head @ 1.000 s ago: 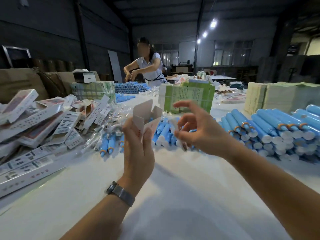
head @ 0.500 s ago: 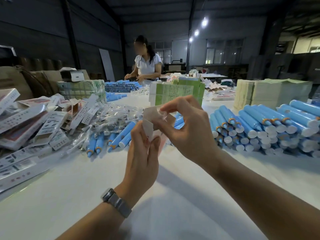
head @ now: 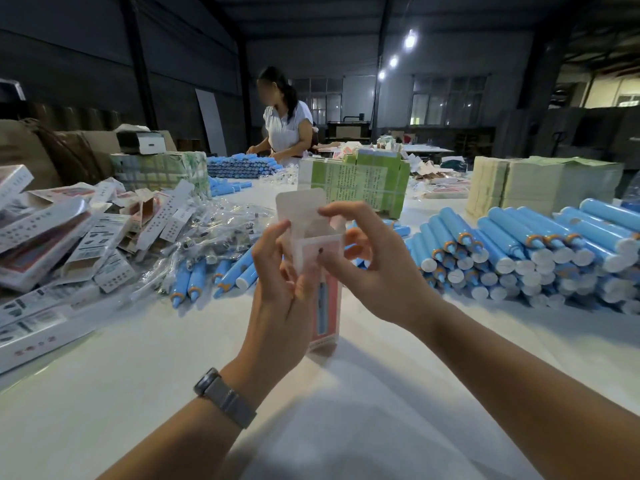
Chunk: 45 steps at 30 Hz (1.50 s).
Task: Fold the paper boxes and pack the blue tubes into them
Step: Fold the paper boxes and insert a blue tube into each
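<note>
I hold a tall paper box (head: pixel 323 296) upright over the white table (head: pixel 145 368), its pink printed face toward me and its top flap standing open. My left hand (head: pixel 280 299) grips the box's left side, thumb and fingers wrapped around it. At the box's top right, my right hand (head: pixel 374 265) pinches the upper edge between thumb and fingers. A big stack of blue tubes (head: pixel 526 251) with white ends lies at the right. A few loose blue tubes (head: pixel 214 271) lie behind my left hand.
Flat and folded printed boxes (head: pixel 59 244) pile up at the left, with clear plastic packets (head: pixel 214 223) beside them. Green bundles (head: pixel 360 185) and pale paper stacks (head: pixel 540 181) stand at the back. A person in white (head: pixel 287 129) works at the table's far end.
The box has been opened out from a flat shape into an upright tube with its lid flap up. My right hand moved from the air onto the box's top edge. The view shifted left.
</note>
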Motion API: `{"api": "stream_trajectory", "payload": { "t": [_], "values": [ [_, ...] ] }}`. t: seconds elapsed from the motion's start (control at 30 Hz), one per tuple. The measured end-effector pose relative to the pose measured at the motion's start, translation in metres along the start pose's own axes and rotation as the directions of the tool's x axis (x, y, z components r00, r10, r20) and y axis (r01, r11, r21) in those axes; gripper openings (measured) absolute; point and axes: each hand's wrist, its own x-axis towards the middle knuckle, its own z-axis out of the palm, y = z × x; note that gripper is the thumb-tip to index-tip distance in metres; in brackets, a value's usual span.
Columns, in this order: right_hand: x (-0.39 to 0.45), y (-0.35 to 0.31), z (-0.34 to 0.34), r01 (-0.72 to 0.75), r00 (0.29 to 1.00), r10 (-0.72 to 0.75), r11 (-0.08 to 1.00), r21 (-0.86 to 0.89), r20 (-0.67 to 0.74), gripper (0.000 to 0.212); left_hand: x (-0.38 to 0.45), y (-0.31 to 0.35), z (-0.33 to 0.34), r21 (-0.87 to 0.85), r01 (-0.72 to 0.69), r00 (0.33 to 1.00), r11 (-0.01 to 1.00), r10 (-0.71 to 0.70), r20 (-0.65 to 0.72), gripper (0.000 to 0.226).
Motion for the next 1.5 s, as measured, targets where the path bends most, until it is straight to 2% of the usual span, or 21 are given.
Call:
{"api": "stream_trajectory", "payload": {
  "t": [0.13,0.23,0.4,0.57,0.93,1.23,1.33,1.5],
  "values": [
    [0.0,0.005,0.001,-0.091,0.993,0.101,0.983,0.158,-0.055,0.051,0.001,-0.003,0.0,-0.064,0.012,0.999,0.998,-0.01,0.03,0.033],
    [-0.001,0.007,0.001,-0.11,0.987,0.134,0.968,0.226,-0.092,0.05,0.003,-0.004,-0.002,-0.096,0.035,0.999,0.995,-0.031,0.045,0.042],
    [-0.001,0.008,0.0,-0.128,0.984,0.152,0.964,0.232,-0.09,0.038,0.004,-0.007,-0.007,-0.176,0.076,0.995,0.981,-0.062,0.083,0.043],
    [-0.002,0.007,-0.001,-0.109,0.986,0.134,0.967,0.231,-0.098,0.044,0.004,-0.007,-0.007,-0.215,0.099,0.992,0.972,-0.079,0.098,0.043],
    [0.001,0.003,-0.013,-0.089,0.995,0.094,0.985,0.148,-0.027,0.025,0.005,-0.004,-0.007,-0.196,0.12,0.986,0.973,-0.093,0.141,0.04],
    [0.003,0.004,-0.013,-0.108,0.991,0.129,0.943,0.316,-0.047,0.039,0.007,-0.003,-0.008,-0.211,0.144,0.979,0.967,-0.108,0.174,0.041],
    [0.003,0.004,-0.011,-0.138,0.984,0.17,0.907,0.397,-0.046,0.046,0.008,-0.001,-0.008,-0.211,0.1,0.98,0.972,-0.059,0.191,0.04],
    [0.002,0.005,-0.012,-0.14,0.989,0.151,0.925,0.353,-0.002,0.027,0.007,-0.004,-0.008,-0.268,0.168,0.978,0.949,-0.127,0.164,0.048]
  ]
}}
